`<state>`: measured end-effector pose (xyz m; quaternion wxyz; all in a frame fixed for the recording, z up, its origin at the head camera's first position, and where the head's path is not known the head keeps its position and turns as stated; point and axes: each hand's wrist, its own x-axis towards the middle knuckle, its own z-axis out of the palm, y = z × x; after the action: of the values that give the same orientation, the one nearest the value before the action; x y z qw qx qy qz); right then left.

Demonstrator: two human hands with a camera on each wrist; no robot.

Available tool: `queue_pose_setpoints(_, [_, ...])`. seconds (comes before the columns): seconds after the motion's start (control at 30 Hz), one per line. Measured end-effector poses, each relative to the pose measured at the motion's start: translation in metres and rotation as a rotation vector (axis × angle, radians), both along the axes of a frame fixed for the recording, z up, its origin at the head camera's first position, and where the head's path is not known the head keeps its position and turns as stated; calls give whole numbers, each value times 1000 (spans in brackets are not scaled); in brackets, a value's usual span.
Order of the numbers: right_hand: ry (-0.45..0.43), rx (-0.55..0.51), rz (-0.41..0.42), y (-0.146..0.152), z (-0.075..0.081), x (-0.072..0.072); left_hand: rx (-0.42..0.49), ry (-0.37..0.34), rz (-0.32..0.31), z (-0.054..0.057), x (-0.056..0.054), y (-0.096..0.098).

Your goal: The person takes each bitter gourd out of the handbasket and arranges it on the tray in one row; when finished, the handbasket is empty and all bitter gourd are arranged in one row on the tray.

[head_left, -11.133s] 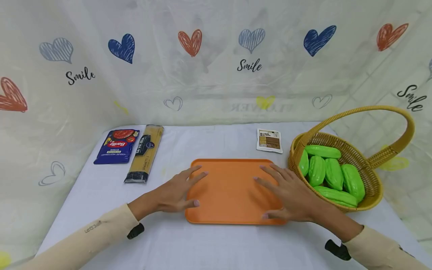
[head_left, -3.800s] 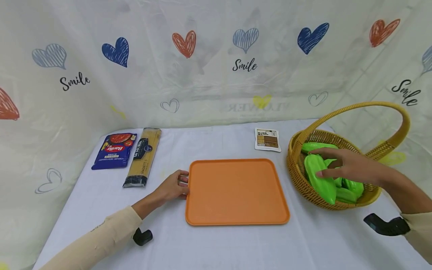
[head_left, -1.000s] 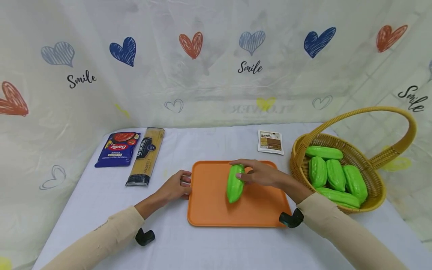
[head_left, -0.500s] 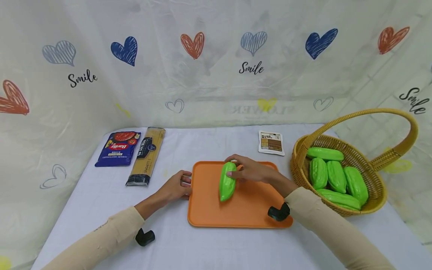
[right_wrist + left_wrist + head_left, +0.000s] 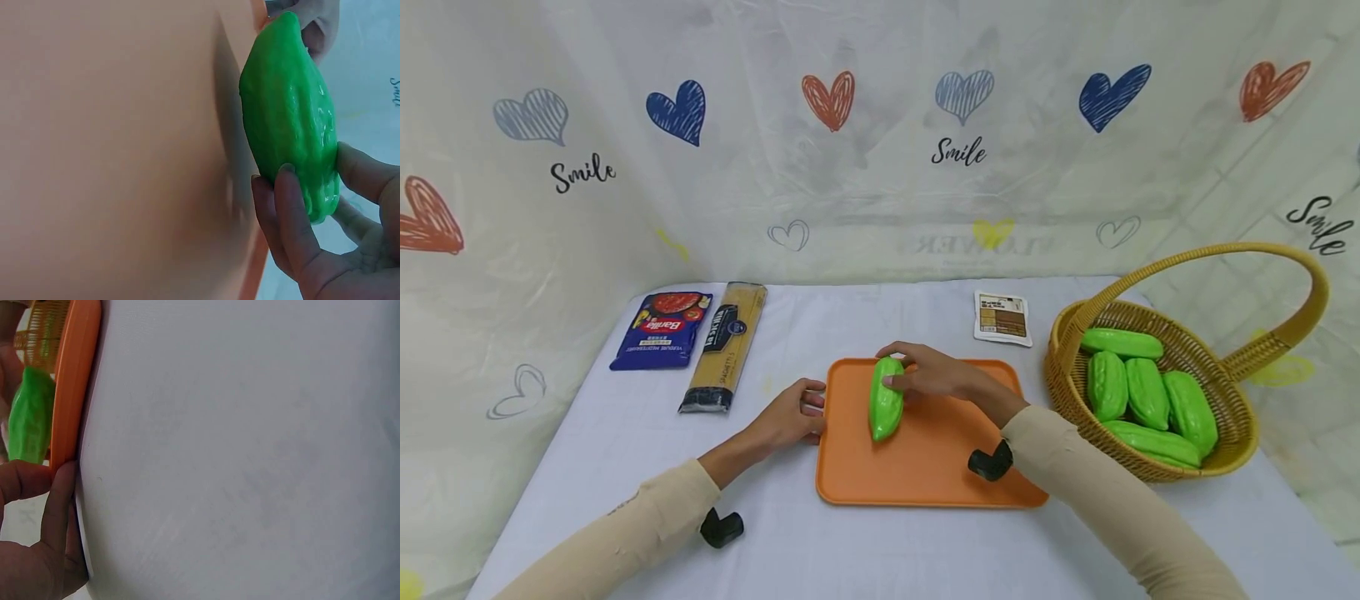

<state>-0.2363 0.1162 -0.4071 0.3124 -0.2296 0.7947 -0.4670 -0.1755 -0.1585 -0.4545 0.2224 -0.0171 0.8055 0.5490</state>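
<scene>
In the head view my right hand [image 5: 928, 372] grips a bright green, ridged bitter melon [image 5: 886, 402] over the left half of the orange tray [image 5: 940, 467]. Thumb and fingers close on one end of the melon [image 5: 290, 106] in the right wrist view, and its tapered tip points away from the hand. A shadow lies on the tray beside it, with a gap between melon and tray. My left hand [image 5: 788, 415] is at the tray's left edge. The left wrist view has its thumb and a finger pinching the tray's rim [image 5: 74, 394].
At the right stands a wicker basket [image 5: 1236, 433] with a tall handle, holding several more green bitter melons [image 5: 1147, 392]. A blue Barilla pouch [image 5: 662, 331] and a spaghetti packet [image 5: 724, 348] lie at the back left. Behind the tray is a small white-and-brown sachet [image 5: 1003, 318].
My right hand took a bitter melon from the basket and carried it left over the tray, still drifting left in the last second. The left hand stays at the tray's edge.
</scene>
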Motion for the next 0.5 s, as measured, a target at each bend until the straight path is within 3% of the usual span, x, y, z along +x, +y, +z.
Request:
queue_pose_setpoints(0.2, [-33, -34, -22, -15, -6, -4, -46, -10, 16, 1, 1, -1])
queue_pose_setpoints(0.5, [6, -16, -61, -30, -8, -8, -40, -10, 11, 1, -2, 2])
